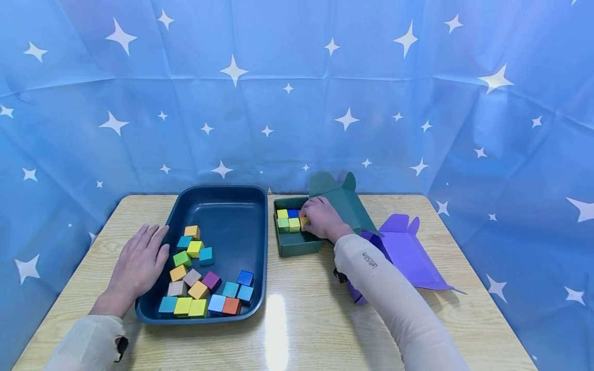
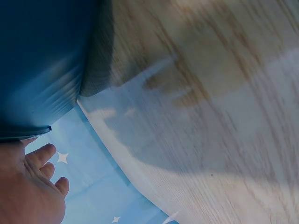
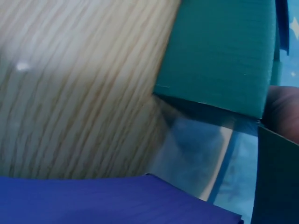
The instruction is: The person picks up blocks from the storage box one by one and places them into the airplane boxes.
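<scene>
My left hand [image 1: 139, 263] lies with straight fingers at the left rim of a dark blue tray [image 1: 223, 193]; the left wrist view shows the hand [image 2: 32, 186] beside the tray's outer wall [image 2: 42, 60]. Many coloured cubes, such as a yellow cube [image 1: 198, 308] and a purple cube [image 1: 211, 281], lie in its near and left parts. My right hand [image 1: 322, 219] reaches into an open green box [image 1: 299, 249] and pinches an orange cube [image 1: 304, 221] there; its fingertips are partly hidden. Beside that cube sit a blue cube [image 1: 293, 213], yellow cubes and a green cube [image 1: 283, 224].
The green box's lid [image 1: 345, 206] stands raised behind the right forearm. To the right is an opened purple box [image 1: 413, 252], partly under that forearm. A starry blue cloth [image 1: 297, 103] hangs behind the wooden table [image 1: 306, 309].
</scene>
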